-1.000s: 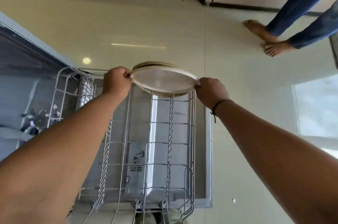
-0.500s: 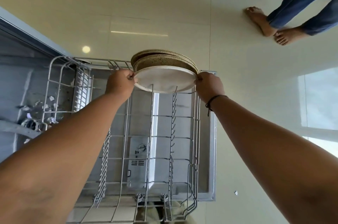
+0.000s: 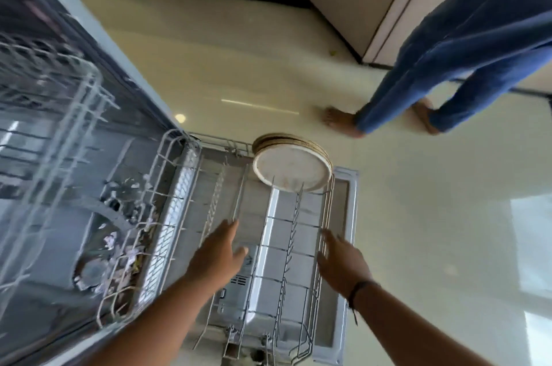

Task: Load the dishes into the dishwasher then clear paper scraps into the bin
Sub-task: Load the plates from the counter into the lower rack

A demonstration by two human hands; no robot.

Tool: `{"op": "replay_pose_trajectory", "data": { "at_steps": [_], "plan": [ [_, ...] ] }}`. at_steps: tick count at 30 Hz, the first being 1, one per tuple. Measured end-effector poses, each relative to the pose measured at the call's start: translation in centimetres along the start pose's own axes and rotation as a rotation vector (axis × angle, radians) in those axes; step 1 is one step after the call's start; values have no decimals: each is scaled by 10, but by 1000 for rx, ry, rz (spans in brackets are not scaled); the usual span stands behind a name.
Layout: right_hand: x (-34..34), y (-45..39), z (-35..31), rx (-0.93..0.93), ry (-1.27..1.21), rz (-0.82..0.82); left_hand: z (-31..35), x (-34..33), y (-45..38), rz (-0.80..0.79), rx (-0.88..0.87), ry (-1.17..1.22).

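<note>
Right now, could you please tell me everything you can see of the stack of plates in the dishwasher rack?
The stack of plates stands on edge, tilted, at the far end of the lower rack, set among its white wire tines. The nearest plate is round and off-white with a raised rim and looks faintly smudged; behind it show the brownish rims of several more plates. Both the left hand and the right hand are open and clear of it.

plates [image 3: 291, 170]: in rack [image 3: 324, 216], far end | hands: nearer, left [image 3: 216, 255], right [image 3: 343, 264]
</note>
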State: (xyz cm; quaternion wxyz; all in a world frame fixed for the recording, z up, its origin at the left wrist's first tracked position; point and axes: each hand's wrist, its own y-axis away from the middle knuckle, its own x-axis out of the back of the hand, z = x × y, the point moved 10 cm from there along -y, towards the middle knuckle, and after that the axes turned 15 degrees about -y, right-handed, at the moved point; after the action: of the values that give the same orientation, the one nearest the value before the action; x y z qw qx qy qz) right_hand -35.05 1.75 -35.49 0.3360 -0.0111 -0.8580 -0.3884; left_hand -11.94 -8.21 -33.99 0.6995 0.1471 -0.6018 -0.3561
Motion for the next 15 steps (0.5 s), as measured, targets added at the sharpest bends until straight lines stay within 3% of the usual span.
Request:
{"op": "replay_pose_trajectory", "data": {
  "at_steps": [5, 11, 15],
  "plan": [
    [-10, 102, -53, 196, 324, -138, -10, 32, 142, 59, 42, -113],
    [-12, 182, -125, 417, 430, -142, -34, 84, 270, 348, 44, -167],
    [-27, 250, -198, 667, 542, -129, -60, 94, 371, 496, 199, -161]
  ]
}}
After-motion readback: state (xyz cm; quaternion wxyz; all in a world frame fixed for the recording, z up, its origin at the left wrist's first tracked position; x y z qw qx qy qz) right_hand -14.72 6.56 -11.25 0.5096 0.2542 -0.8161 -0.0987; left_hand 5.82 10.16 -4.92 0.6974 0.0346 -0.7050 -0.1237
